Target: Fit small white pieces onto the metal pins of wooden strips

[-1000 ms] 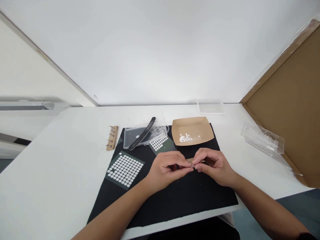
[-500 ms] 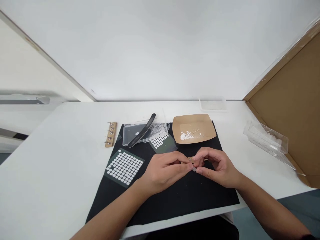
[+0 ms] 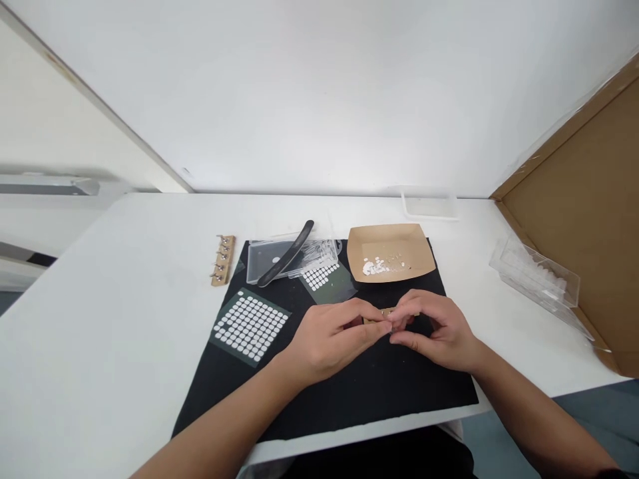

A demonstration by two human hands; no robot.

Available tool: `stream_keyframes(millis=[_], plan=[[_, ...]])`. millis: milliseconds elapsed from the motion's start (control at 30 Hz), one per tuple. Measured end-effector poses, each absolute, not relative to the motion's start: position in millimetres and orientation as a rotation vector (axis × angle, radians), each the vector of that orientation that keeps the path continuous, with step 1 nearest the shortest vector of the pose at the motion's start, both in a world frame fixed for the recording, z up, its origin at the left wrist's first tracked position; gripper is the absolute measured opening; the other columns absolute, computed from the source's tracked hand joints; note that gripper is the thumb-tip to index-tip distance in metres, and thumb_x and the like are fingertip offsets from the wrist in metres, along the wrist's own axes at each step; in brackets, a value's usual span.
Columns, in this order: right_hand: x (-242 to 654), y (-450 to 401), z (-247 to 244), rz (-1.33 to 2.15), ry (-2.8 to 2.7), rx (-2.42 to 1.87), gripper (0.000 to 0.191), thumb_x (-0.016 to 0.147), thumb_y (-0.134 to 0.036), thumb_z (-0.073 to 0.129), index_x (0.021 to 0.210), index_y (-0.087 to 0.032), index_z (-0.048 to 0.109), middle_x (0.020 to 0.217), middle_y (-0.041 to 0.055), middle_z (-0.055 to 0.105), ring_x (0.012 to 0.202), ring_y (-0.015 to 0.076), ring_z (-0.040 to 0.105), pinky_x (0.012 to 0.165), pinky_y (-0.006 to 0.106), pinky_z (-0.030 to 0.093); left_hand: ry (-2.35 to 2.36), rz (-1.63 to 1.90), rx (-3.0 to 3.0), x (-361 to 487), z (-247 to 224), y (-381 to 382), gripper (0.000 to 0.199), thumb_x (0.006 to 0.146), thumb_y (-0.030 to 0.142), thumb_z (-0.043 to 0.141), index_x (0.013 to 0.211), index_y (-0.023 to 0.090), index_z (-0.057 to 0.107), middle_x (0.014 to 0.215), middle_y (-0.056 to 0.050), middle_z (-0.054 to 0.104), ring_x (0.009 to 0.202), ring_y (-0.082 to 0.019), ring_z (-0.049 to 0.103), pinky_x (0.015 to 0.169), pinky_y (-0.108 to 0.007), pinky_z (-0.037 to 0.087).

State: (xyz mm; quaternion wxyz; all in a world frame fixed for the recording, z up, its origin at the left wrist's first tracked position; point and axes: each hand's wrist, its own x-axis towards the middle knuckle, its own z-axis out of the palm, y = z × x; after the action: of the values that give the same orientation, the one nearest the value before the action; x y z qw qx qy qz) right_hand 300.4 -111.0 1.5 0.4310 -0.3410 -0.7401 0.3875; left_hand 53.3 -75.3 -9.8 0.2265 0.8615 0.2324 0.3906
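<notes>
My left hand and my right hand meet fingertip to fingertip above the black mat. Both are closed in a pinch on a small clear piece that looks like a nail tip, mostly hidden by the fingers. Just behind the fingertips lies a brown strip, partly covered by both hands. A brown tray with small white bits stands beyond my right hand. On the left of the mat, a dark green sheet carries rows of white oval pads.
A black curved nail file rests across a clear box of clear pieces. Beside it is another pad sheet. A brown strip with metal clips lies left. Clear boxes and a cardboard panel stand right.
The fingertips have drawn closer together, and less of the small clear piece shows between them. More of the brown strip shows behind them. The view has shifted slightly.
</notes>
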Motion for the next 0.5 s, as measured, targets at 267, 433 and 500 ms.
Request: stream_keyframes(millis=[267, 433, 500], plan=[[288, -113, -2, 0.747, -1.808, -0.845, 0.026, 0.093, -0.015, 0.081, 0.116, -0.026, 0.076, 0.095, 0.0022, 0.075, 0.081, 0.0150, 0.068, 0.068, 0.028, 0.060, 0.580, 1.314, 2.480, 58, -4, -77, 0.018, 0.100, 0.017, 0.072, 0.117, 0.022, 0.076, 0.100, -0.003, 0.082, 0.080, -0.012, 0.078, 0.071, -0.017, 0.062], [284, -114, 1, 0.746, -1.790, -0.860, 0.026, 0.093, -0.015, 0.079, 0.116, -0.027, 0.077, 0.095, 0.0030, 0.074, 0.080, 0.0157, 0.068, 0.069, 0.030, 0.061, 0.539, 1.364, 2.304, 64, -4, -76, 0.011, 0.098, 0.012, 0.075, 0.105, 0.020, 0.074, 0.093, -0.003, 0.078, 0.081, -0.012, 0.076, 0.072, -0.019, 0.063], [285, -114, 1, 0.779, -1.774, -0.866, 0.025, 0.093, -0.016, 0.079, 0.116, -0.027, 0.078, 0.095, 0.0031, 0.073, 0.080, 0.0155, 0.067, 0.069, 0.030, 0.062, 0.541, 1.376, 2.229, 66, -4, -76, 0.010, 0.097, 0.012, 0.076, 0.103, 0.020, 0.075, 0.091, -0.003, 0.077, 0.081, -0.013, 0.075, 0.071, -0.021, 0.064]])
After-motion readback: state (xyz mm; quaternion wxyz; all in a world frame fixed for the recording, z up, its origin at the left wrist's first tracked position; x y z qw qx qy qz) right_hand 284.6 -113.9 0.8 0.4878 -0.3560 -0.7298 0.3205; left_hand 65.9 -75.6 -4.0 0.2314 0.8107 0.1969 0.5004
